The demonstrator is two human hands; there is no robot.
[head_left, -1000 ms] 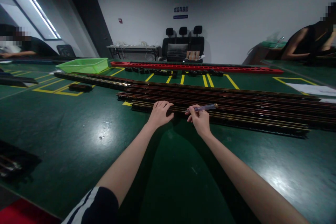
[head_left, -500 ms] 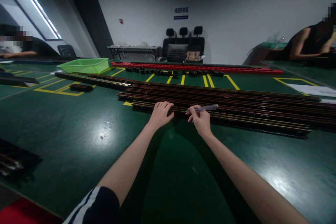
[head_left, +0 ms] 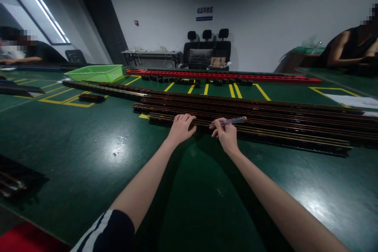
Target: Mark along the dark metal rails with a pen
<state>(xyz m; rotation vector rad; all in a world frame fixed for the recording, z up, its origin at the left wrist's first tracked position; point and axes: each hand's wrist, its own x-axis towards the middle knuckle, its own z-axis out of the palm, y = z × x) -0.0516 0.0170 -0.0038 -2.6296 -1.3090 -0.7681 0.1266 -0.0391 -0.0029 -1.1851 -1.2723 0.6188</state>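
Long dark rails with copper and brass-coloured strips [head_left: 274,124] lie side by side across the green table. My left hand [head_left: 181,128] rests on the nearest rail, its fingers stretched over the top and the thumb apart on the near side. To its right, my right hand [head_left: 226,136] is closed around a clear-barrelled pen [head_left: 236,120] with a gold-coloured end. The pen slants, its gold end up to the right and its other end low by the nearest rail. I cannot tell whether the pen touches the rail.
Behind the rails are a green plastic basket [head_left: 97,73], small black parts [head_left: 177,81] and a long red slotted bar [head_left: 236,76]. A short dark rail piece [head_left: 91,98] lies left. Another dark bundle [head_left: 17,181] sits near left. People work at both sides.
Both hands and the pen keep almost the same place. Only a very slight shift of the whole view shows.
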